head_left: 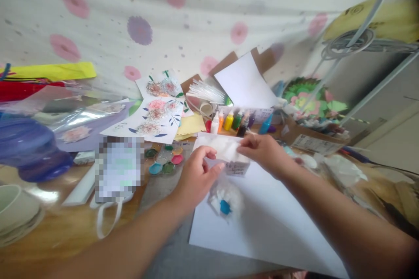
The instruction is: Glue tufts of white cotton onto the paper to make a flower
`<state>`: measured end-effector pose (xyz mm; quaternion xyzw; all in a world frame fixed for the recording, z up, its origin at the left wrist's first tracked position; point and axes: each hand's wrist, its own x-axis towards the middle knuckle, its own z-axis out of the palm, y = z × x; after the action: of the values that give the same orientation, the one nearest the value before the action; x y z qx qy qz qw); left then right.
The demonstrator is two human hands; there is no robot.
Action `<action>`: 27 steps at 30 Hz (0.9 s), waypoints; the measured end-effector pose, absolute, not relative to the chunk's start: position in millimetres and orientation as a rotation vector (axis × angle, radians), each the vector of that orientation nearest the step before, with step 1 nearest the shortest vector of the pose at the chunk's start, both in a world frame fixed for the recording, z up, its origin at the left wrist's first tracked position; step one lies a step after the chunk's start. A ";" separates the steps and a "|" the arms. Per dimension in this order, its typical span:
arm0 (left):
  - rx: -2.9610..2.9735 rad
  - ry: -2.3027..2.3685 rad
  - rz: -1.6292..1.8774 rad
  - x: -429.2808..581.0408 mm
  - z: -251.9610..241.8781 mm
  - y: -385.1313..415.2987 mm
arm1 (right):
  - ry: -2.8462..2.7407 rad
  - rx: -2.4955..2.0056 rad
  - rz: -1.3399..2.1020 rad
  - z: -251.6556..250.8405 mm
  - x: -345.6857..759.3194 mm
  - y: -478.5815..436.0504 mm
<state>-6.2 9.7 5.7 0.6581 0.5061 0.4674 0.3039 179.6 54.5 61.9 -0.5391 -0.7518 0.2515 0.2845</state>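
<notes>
My left hand (196,176) and my right hand (263,152) both pinch a thin white tissue-like sheet (222,148), held just above a large white paper sheet (262,222) on the table. Under the tissue lies a small printed white packet or label (237,168). Below my left hand a crumpled white wad with a blue spot (225,202) rests on the paper. A row of small coloured paint bottles (234,121) stands just beyond the tissue.
A paint palette with coloured wells (165,159) lies left of my hands, next to a white face mask (116,178). Flower paintings (157,115) and paper sheets lean at the back. A blue plastic bottle (29,148) and plates (16,213) sit at the left.
</notes>
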 end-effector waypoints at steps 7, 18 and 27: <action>1.794 1.335 1.109 -5.3 1.4 15.4 | -1.846 -1.505 0.739 48.8 184.9 48.5; 1.621 1.183 1.093 -3.0 5.1 12.6 | -1.850 -1.374 0.897 54.2 173.8 29.9; 1.607 1.248 1.092 -5.3 6.1 14.3 | -1.776 -1.573 0.612 42.7 188.5 65.3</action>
<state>-5.3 14.3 6.1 0.6365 0.4945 0.4324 0.4043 188.5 65.3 42.7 -0.6040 -0.6818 0.2352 0.3391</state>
